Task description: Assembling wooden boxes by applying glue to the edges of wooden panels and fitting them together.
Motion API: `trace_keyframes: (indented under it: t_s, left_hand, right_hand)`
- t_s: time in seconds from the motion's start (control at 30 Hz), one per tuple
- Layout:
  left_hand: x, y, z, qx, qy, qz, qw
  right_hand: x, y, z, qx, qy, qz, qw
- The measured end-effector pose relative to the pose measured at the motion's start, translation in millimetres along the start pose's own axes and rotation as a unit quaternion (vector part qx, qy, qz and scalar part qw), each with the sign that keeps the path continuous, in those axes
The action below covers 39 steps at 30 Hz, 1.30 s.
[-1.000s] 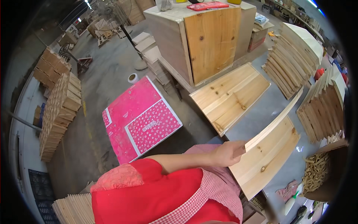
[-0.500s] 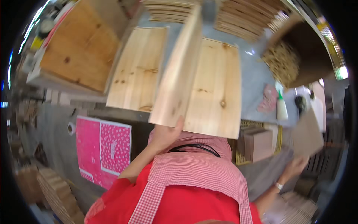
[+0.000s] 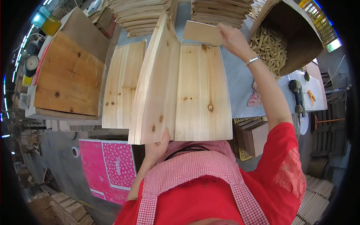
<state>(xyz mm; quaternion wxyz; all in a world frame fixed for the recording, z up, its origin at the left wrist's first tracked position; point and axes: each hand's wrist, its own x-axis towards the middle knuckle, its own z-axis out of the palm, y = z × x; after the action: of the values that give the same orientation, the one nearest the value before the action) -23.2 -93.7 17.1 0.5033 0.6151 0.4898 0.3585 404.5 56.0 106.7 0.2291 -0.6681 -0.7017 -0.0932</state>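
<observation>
Your right hand (image 3: 234,40) has swung forward, pinching a panel (image 3: 199,33). Nearer you, your left hand (image 3: 156,148) grips a standing board (image 3: 159,90).

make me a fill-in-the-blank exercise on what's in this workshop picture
The far hand, holding a small thin panel, is the person's ____ one.
The near hand, gripping the upright board, is the person's ____ one.
The patterned flat surface at lower left is mainly ____.
The checked apron is worn over a ____ shirt.

Missing words: right; left; pink; red.
</observation>
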Motion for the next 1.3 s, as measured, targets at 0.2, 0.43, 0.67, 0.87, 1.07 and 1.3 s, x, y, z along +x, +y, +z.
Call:
trace_keyframes:
  t_s: [0.2, 0.43, 0.67, 0.87, 1.07, 1.3]
  left_hand:
    - [0.8, -0.9, -3.6, 0.050, -0.003, 0.036, 0.998]
    - [1.4, 2.6, -3.2, 0.020, -0.008, 0.025, 0.999]
    - [-0.3, -6.7, -4.6, 0.054, -0.005, 0.061, 0.997]
    - [0.5, 0.1, -4.3, 0.103, -0.008, 0.088, 0.991]
    - [1.5, 12.5, -0.6, 0.151, -0.025, 0.135, 0.979]
    - [2.1, 21.9, -1.3, 0.154, -0.047, 0.117, 0.980]
  right_hand:
    - [21.1, -4.9, 11.1, -0.013, -0.008, -0.068, 0.998]
    - [27.2, 1.6, 15.1, -0.021, -0.052, -0.066, 0.996]
    - [62.3, 8.2, 18.9, -0.032, -0.096, -0.007, 0.995]
    - [71.4, 2.0, 33.9, -0.092, -0.048, 0.040, 0.994]
    - [67.5, 6.0, 40.2, -0.097, -0.008, 0.023, 0.995]
    - [62.3, 3.9, 37.6, -0.090, 0.001, 0.002, 0.996]
